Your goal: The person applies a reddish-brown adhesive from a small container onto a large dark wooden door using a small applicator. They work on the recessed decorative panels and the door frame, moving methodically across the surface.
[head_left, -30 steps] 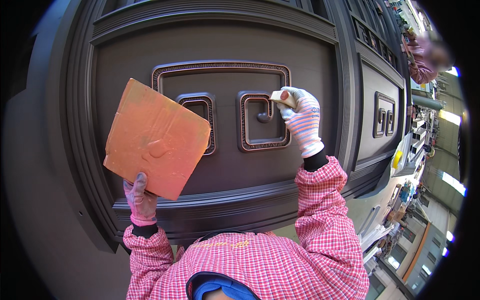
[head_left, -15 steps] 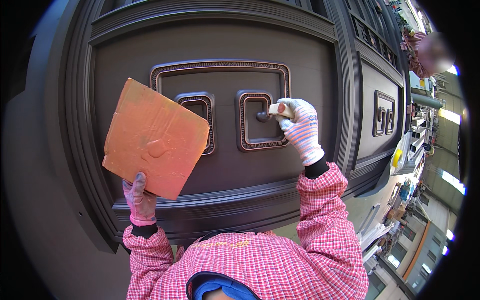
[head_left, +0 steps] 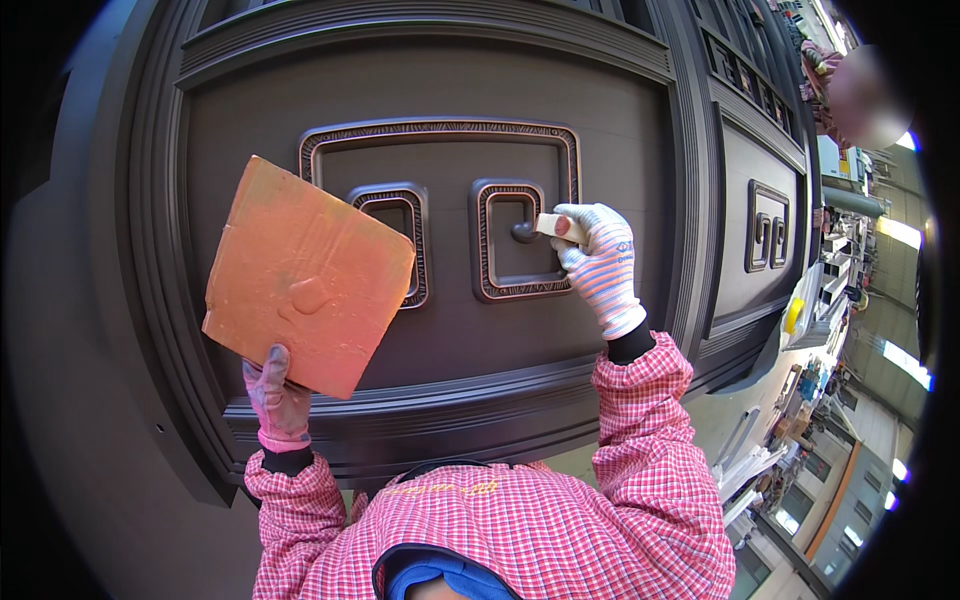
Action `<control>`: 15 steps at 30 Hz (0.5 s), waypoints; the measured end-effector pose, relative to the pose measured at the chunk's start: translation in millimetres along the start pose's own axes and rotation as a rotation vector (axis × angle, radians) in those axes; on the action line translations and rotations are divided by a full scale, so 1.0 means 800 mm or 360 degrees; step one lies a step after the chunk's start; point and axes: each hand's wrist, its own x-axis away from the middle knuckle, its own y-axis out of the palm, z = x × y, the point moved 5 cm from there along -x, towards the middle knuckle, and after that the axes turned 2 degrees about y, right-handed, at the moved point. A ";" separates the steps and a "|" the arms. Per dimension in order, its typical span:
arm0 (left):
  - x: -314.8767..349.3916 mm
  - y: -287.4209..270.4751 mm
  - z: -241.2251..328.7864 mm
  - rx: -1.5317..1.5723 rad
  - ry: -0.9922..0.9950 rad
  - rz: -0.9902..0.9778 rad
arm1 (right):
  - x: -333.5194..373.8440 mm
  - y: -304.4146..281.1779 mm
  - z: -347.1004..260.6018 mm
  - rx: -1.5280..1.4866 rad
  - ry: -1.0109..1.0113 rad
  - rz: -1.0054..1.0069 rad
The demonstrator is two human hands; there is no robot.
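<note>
My left hand [head_left: 276, 400], in a pink-stained glove, grips the lower edge of a flat square board [head_left: 310, 285] coated orange, with a thick blob of orange paint near its middle. My right hand [head_left: 602, 265], in a white and blue striped glove, pinches a small white block [head_left: 562, 228] with a reddish spot on its end. The block is at the right-hand curl of a raised key-pattern moulding [head_left: 520, 290] on a dark brown panel [head_left: 400, 345]. Copper-coloured lines run along the moulding's ribbed edge. The board hides part of its left curl.
The panel sits in a stepped dark frame [head_left: 420, 410]. To the right is a similar panel [head_left: 740, 220] with a smaller moulding. Another person [head_left: 825, 90] in a red checked sleeve is at the far upper right. Workshop shelves and lights lie beyond.
The block and my right hand have shifted very slightly down and left along the moulding. The board in my left hand has moved a touch to the left.
</note>
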 end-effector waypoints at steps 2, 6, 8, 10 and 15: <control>-0.001 -0.003 -0.002 -0.0004 0.0003 -0.0001 | 0.000 0.000 0.004 0.0013 0.0031 0.0006; 0.000 -0.001 0.001 0.0001 -0.0010 0.0029 | -0.003 -0.004 0.000 -0.0110 0.0084 0.0060; 0.001 0.000 0.001 0.0006 0.0001 0.0024 | -0.010 0.006 -0.018 -0.0153 0.0002 0.0075; 0.002 -0.002 0.001 0.0010 0.0002 0.0024 | -0.022 0.014 -0.039 -0.0112 -0.0131 0.0073; 0.003 -0.007 0.001 0.0033 -0.0011 0.0016 | -0.044 0.040 -0.057 -0.0042 -0.0139 0.0002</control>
